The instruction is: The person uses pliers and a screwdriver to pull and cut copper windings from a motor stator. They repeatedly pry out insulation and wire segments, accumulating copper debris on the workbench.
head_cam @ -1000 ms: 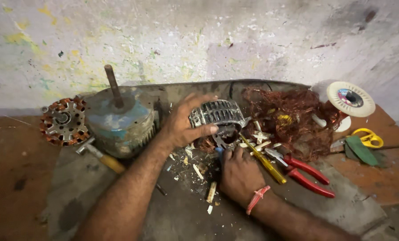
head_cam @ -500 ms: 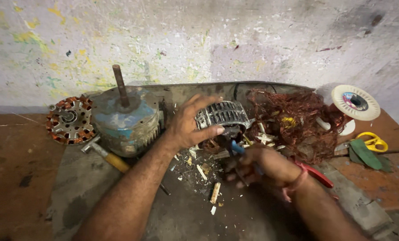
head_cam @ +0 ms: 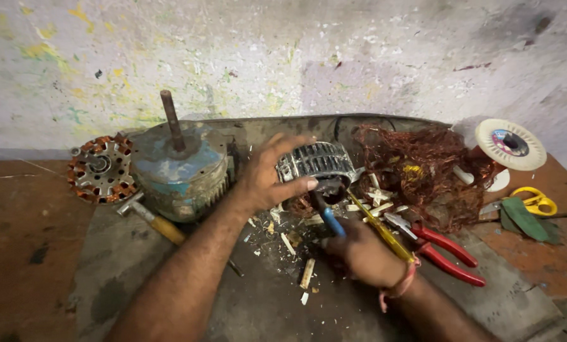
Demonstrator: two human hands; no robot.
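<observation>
Far left: wound stator (head_cam: pixel 99 168) | left: motor (head_cam: pixel 180 168), hammer (head_cam: pixel 150 219) | centre: left hand (head_cam: pixel 267 174), fingers clamped on steel core (head_cam: pixel 314 163) | right hand (head_cam: pixel 359 253), fingers closed on blue-handled tool (head_cam: pixel 326 218) under core; brace core firmly, lever gently | right: pliers (head_cam: pixel 442 247), wire tangle (head_cam: pixel 423 168), scissors (head_cam: pixel 534 201).

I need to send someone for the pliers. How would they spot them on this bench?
Start at the tangle of copper wire against the back wall. Just in front of it, right of the right hand, lie the pliers. Their two long red handles set them apart from the yellow-handled screwdriver beside them.
</observation>
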